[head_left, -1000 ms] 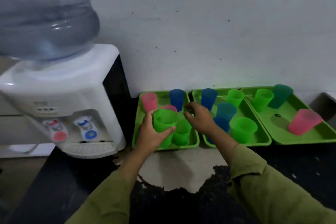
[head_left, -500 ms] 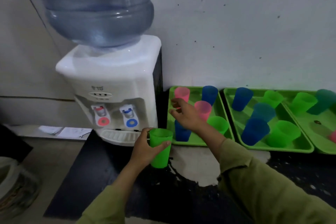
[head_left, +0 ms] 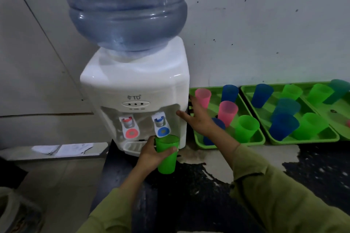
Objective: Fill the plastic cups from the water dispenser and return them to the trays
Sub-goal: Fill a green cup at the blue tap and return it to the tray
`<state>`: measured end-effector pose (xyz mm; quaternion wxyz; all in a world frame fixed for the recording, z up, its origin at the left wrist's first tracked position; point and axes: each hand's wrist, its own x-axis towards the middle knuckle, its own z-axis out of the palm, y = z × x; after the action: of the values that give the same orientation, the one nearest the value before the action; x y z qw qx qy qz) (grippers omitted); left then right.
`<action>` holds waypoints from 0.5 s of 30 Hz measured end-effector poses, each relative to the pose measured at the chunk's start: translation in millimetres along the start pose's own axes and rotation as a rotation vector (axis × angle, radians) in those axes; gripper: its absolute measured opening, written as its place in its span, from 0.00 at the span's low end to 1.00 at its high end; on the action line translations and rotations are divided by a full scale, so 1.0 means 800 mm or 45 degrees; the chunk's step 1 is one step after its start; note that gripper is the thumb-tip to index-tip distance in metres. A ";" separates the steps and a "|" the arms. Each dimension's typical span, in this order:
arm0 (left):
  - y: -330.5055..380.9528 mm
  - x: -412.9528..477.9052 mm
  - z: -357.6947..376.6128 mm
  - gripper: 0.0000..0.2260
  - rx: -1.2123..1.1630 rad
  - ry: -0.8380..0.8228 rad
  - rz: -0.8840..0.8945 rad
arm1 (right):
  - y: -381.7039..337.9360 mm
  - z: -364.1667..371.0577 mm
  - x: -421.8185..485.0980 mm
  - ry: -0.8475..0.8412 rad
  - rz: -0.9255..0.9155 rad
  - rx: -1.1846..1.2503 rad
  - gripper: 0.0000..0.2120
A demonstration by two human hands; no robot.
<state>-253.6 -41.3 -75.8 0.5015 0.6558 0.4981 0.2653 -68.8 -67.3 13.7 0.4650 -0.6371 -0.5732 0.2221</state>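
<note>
Pale, speckled wall (head_left: 265,24) backs a dark, worn counter (head_left: 217,185), where a white water dispenser (head_left: 136,85) stands with a big blue bottle (head_left: 125,5) upended on top. Green trays lie just to its right. The nearest tray (head_left: 251,141) holds pink, blue and green cups (head_left: 227,112).

The left hand (head_left: 151,154) grips a green cup (head_left: 167,155), fingers and thumb curled round its upper half, so the cup sits to the right of the palm, inside the grasp. The cup is upright, its long axis vertical. Its open mouth is directly beneath the blue tap (head_left: 161,126), with the lever's lower edge at the far rim (whether they touch I cannot tell, nor whether any water is in the cup). The red tap (head_left: 129,127) is off to the left, and the drip tray (head_left: 132,147) lies to the cup's left and behind it.

The right hand (head_left: 198,119) is open, fingers straight and spread, holding nothing. It hangs over the near tray's left edge, beside the dispenser's right wall.

Filling likely turns on that rim-to-lever relation: the lever lies just behind and above the cup's mouth. The left hand is plainly the nearer one, and a short push back should work the tap, with the free hand close enough to steady things.
</note>
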 end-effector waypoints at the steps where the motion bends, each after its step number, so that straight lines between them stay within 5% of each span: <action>1: -0.001 0.004 -0.003 0.19 -0.012 0.002 0.009 | -0.001 0.001 -0.001 -0.001 -0.001 0.023 0.26; 9: -0.009 0.018 -0.012 0.24 -0.112 0.030 0.115 | 0.004 0.007 -0.005 0.007 0.045 0.051 0.26; 15: -0.009 0.028 -0.016 0.27 -0.137 0.010 0.199 | 0.013 0.026 -0.017 0.212 0.083 0.020 0.22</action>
<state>-259.3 -15.6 -81.4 0.5116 0.6638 0.4325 0.3325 -83.3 -72.2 -8.3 0.5085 -0.6681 -0.5097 0.1880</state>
